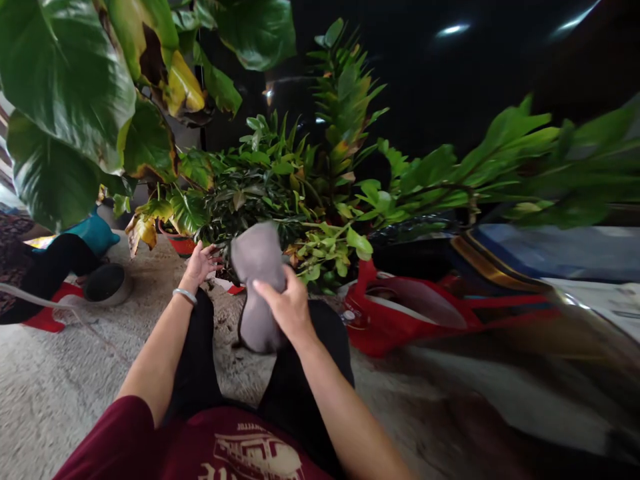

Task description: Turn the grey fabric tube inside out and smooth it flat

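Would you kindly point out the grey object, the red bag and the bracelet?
Grey object [257, 263]: head view, upper middle.
Red bag [385, 330]: head view, near side wall.
Bracelet [186, 295]: head view, band's middle.

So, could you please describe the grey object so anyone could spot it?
Start at the green plants. In front of them, the right hand holds the grey object, whose pinched-in middle sets it apart from the open red bag further right.

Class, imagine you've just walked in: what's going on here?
The person's right hand grips a grey hourglass-shaped item, possibly a small cushion, though blur makes that uncertain. The left hand is open nearby, holding nothing. Leafy green plants stand just ahead, and an open red bag sits to the right.
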A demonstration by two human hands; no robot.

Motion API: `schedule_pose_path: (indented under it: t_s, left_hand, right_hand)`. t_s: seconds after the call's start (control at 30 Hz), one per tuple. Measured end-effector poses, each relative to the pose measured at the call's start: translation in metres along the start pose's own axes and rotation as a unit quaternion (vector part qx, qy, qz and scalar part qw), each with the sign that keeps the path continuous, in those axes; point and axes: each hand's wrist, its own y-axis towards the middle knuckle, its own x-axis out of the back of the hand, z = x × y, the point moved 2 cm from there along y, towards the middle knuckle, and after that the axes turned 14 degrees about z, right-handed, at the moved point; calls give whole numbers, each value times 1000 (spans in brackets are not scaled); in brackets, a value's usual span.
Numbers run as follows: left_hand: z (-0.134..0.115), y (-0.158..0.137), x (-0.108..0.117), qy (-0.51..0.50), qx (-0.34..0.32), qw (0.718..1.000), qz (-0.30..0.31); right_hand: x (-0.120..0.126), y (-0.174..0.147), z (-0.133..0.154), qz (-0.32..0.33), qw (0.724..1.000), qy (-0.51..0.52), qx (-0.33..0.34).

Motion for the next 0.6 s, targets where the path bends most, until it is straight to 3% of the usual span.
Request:
schedule_pose_path:
  t_s: [0.1,0.2,0.33,0.4,0.5,0.6]
  left_hand:
    - [1,-1,-4,6,-5,1000,4]
    - [6,-2,-8,51,-26,998,-10]
    - [11,-3,-10,160,-57,984,-45]
    - [11,-2,-11,183,-64,979,-55]
    - [10,-3,-13,187,-82,977,-67]
    - [9,-3,-16,181,-89,977,-72]
  right_hand:
    - [13,40,16,-119,992,29,30]
    - [-4,56,-2,-102,988,115,-20]
    - [-30,6,-41,-13,975,193,-105]
    - [-30,-22,-44,8,969,210,-133]
    - [-17,-26,-17,4,975,206,-81]
    - [-6,12,15,-61,986,155,25]
